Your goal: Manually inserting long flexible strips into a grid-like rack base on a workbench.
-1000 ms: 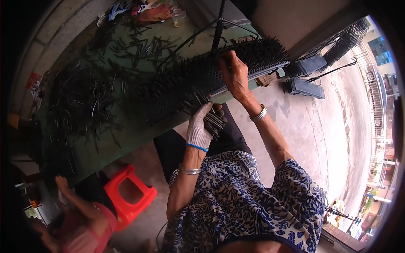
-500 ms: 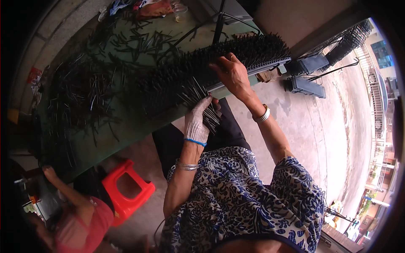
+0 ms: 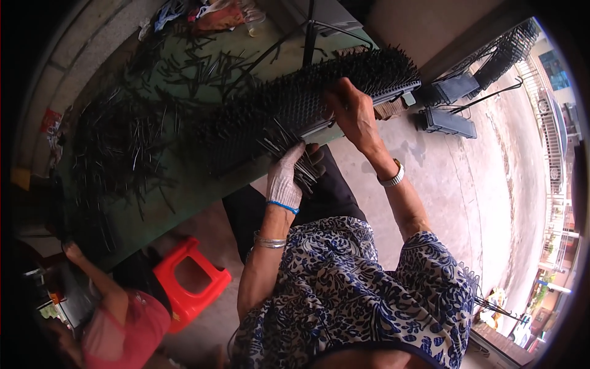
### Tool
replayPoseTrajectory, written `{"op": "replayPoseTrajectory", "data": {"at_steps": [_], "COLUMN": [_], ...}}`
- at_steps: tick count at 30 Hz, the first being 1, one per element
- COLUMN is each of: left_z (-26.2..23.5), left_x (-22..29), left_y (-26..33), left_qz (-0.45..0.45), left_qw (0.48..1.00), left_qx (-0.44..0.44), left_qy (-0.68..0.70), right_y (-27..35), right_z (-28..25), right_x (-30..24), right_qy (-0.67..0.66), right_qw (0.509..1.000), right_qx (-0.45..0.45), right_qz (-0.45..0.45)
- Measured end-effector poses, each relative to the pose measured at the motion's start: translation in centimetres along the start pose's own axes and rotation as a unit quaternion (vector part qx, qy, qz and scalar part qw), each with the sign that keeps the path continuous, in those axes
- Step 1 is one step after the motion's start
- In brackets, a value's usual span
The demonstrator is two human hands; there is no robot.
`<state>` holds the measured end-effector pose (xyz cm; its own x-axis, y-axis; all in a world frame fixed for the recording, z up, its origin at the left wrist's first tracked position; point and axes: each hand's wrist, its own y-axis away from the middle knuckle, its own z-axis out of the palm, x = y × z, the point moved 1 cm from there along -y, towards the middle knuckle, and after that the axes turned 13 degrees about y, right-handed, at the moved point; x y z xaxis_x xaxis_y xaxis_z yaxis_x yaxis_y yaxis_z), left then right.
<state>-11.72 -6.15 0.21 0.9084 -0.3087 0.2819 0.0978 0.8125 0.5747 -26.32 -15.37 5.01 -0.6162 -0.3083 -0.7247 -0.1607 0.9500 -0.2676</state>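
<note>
My left hand (image 3: 287, 178), in a pale work glove with a blue cuff, grips a bundle of thin metal pins (image 3: 294, 152) that fan out from my fist. My bare right hand (image 3: 351, 112), a watch on its wrist, rests on a long dark board (image 3: 307, 98) packed with upright pins; its fingers pinch at the board's near side. The board lies tilted on a green table (image 3: 184, 190) right in front of me.
Heaps of loose pins (image 3: 117, 154) cover the table's left part. A red plastic stool (image 3: 190, 283) stands below the table edge. Another person in a red top (image 3: 123, 326) sits at the lower left. Black racks (image 3: 448, 117) lie on the concrete floor to the right.
My right hand has shifted a little to the left along the pin board. My left hand has stayed by the board with its bundle. The person at the lower left has moved an arm.
</note>
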Motion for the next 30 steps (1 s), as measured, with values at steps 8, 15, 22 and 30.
{"op": "replayPoseTrajectory", "data": {"at_steps": [8,15,22,30], "left_z": [-0.6,0.0,0.1,-0.2], "left_x": [-1.0,-0.4,-0.6,-0.5], "left_y": [-1.4,-0.7,-0.7,-0.6], "left_qz": [-0.050,-0.027,-0.028,-0.027], "left_qw": [0.998,0.999,0.999,0.999], "left_qx": [0.029,0.021,0.029,0.031], "left_qy": [0.008,-0.011,0.009,0.001], "right_y": [-3.7,-4.2,-5.1,-5.2], "right_z": [2.8,2.3,2.5,2.9], "right_x": [2.8,1.7,2.1,2.4], "right_qy": [0.129,0.122,0.052,0.106], "right_qw": [0.958,0.969,0.983,0.954], "right_qx": [0.182,0.135,0.084,0.089], "right_qz": [-0.178,-0.169,-0.157,-0.267]}}
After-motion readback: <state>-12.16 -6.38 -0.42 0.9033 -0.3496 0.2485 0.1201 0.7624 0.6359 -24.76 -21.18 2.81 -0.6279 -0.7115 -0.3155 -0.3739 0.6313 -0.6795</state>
